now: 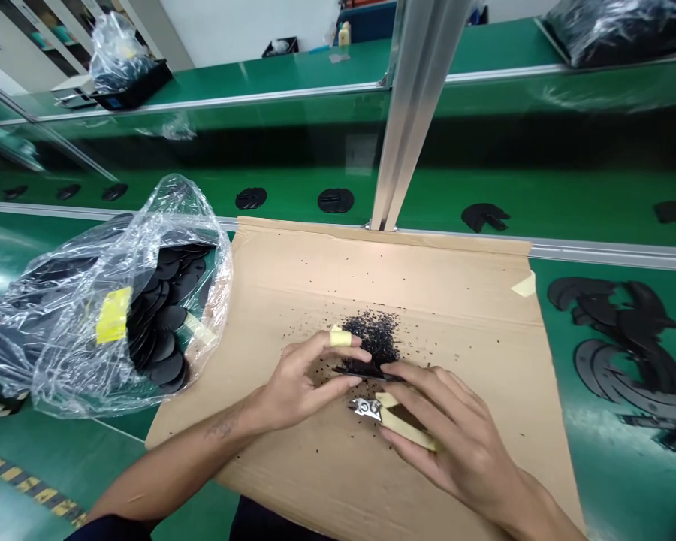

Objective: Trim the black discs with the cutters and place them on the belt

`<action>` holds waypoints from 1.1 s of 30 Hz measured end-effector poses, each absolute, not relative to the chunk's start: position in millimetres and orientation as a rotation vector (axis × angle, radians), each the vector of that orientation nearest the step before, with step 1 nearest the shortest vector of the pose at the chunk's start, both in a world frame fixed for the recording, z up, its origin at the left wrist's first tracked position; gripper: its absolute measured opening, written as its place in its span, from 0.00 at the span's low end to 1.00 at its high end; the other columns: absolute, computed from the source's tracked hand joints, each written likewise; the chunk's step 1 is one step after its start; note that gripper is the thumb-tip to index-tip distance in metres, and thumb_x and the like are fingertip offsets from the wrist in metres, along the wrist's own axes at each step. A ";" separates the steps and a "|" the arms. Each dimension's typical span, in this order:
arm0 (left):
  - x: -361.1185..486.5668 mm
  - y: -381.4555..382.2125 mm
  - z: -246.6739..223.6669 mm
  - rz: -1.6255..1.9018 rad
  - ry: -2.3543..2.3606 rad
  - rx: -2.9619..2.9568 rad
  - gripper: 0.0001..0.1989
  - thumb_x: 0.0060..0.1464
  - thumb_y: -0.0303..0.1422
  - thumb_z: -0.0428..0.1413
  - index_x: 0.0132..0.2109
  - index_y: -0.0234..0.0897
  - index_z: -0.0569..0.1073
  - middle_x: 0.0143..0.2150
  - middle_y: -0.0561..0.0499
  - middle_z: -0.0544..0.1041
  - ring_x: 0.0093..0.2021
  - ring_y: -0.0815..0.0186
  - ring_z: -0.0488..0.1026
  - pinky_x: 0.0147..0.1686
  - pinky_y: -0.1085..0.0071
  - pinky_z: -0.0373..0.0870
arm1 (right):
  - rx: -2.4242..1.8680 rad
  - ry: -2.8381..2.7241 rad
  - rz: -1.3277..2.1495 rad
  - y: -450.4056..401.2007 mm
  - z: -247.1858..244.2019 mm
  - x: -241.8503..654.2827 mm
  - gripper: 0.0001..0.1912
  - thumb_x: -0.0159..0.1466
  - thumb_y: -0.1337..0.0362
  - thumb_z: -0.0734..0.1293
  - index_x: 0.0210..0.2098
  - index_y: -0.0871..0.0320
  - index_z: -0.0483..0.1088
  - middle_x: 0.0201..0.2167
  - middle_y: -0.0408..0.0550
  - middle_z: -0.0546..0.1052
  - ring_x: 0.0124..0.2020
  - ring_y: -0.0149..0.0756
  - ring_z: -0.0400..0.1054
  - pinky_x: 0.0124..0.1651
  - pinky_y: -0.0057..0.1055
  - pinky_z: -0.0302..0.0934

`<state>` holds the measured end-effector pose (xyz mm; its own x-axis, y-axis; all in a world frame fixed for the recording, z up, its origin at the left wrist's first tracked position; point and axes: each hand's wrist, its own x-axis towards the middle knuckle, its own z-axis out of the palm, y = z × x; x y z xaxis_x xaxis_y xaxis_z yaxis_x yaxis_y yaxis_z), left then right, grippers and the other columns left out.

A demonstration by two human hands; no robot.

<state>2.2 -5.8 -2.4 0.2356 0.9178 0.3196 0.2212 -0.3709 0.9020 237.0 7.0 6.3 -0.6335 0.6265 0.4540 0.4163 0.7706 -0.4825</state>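
Green conveyor line (546,203) ran across the view, aluminium upright (414,113) standing just behind a flattened cardboard sheet (462,315) laid over it. Left of the sheet, a clear plastic bag (50,353) of stacked black discs (166,338) sat against the cardboard edge. Right of it, black cut shapes (620,338) lay heaped on the green. Mid-sheet, a pile of black crumbs (375,334) sat just behind the hands. Right hand (456,428) was closed around yellow-taped side cutters (399,417), steel head (363,408) pointing toward the other hand. Left hand (301,376) was curled, fingertips pinching a thin black piece (366,370), probably a disc, view mostly blocked by fingers. Right fingers (411,376) touched it too. Yellow tape (341,338) wrapped one left finger
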 end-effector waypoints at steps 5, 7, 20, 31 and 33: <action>1.5 -2.1 -4.4 1.188 1.050 1.803 0.18 0.60 0.27 0.60 0.57 0.35 0.70 0.47 0.44 0.82 0.47 0.64 0.81 0.49 0.65 0.81 | -0.748 -2.407 0.247 8.9 8.9 238.2 0.09 0.68 0.66 0.67 0.47 0.61 0.72 0.47 0.57 0.80 0.42 0.40 0.73 0.39 0.36 0.68; 0.0 -0.3 -4.9 1.180 1.068 1.935 0.16 0.60 0.26 0.60 0.55 0.35 0.72 0.46 0.44 0.82 0.45 0.64 0.80 0.46 0.66 0.80 | -0.751 -2.434 0.139 7.2 7.7 236.8 0.07 0.68 0.66 0.67 0.45 0.60 0.72 0.47 0.57 0.80 0.42 0.41 0.72 0.39 0.37 0.68; -1.5 1.4 -6.9 1.096 1.058 2.070 0.18 0.59 0.18 0.52 0.53 0.35 0.74 0.40 0.45 0.80 0.40 0.63 0.78 0.40 0.67 0.76 | -0.916 -2.171 0.430 12.9 21.9 256.8 0.21 0.65 0.68 0.69 0.58 0.54 0.68 0.45 0.55 0.78 0.45 0.44 0.73 0.40 0.41 0.69; 3.9 -2.5 1.7 1.072 0.944 1.892 0.09 0.61 0.25 0.58 0.48 0.33 0.76 0.40 0.42 0.83 0.40 0.63 0.80 0.39 0.71 0.76 | -0.840 -2.275 0.446 20.2 10.5 253.3 0.19 0.66 0.66 0.68 0.56 0.57 0.68 0.43 0.56 0.78 0.42 0.44 0.73 0.40 0.40 0.70; 4.1 -2.7 1.4 1.074 0.942 1.889 0.09 0.61 0.25 0.58 0.49 0.33 0.77 0.41 0.42 0.83 0.40 0.63 0.80 0.39 0.71 0.77 | -0.835 -2.287 0.443 20.4 10.9 253.2 0.21 0.66 0.66 0.68 0.58 0.57 0.67 0.43 0.55 0.79 0.42 0.43 0.73 0.40 0.40 0.70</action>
